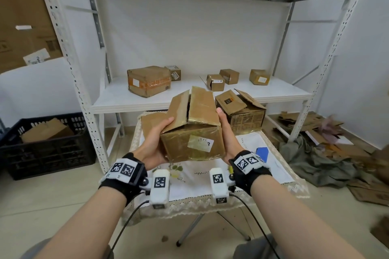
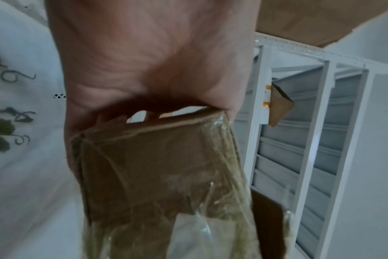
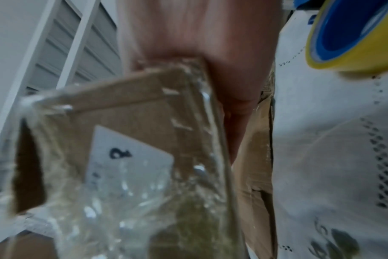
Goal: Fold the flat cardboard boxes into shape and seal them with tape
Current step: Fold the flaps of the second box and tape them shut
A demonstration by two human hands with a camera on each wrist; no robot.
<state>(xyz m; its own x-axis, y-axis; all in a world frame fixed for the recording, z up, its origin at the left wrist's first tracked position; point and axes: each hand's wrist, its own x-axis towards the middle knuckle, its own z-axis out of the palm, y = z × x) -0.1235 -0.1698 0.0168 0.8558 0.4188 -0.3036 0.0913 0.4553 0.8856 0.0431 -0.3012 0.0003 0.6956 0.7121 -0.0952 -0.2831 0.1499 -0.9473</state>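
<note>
Gripping opposite sides, the left hand [image 1: 156, 143] and right hand [image 1: 228, 132] hold a box [image 1: 192, 132] above the counter [image 1: 273, 160]. Its top flaps [image 1: 195, 105] are unsealed. The glossy tape wrapping could let it slip.

A storeroom or small parcel-packing room: a tall white slotted-steel shelving rack [image 1: 294, 94] holds taped brown cardboard parcels [image 1: 148, 81], a black plastic crate [image 1: 48, 151] sits on the tiled floor, flattened cardboard scraps [image 1: 311, 124] lie heaped by the white wall, and a yellow tape roll with a blue core [image 3: 352, 35] rests on an embroidered white tablecloth [image 1: 189, 183].
</note>
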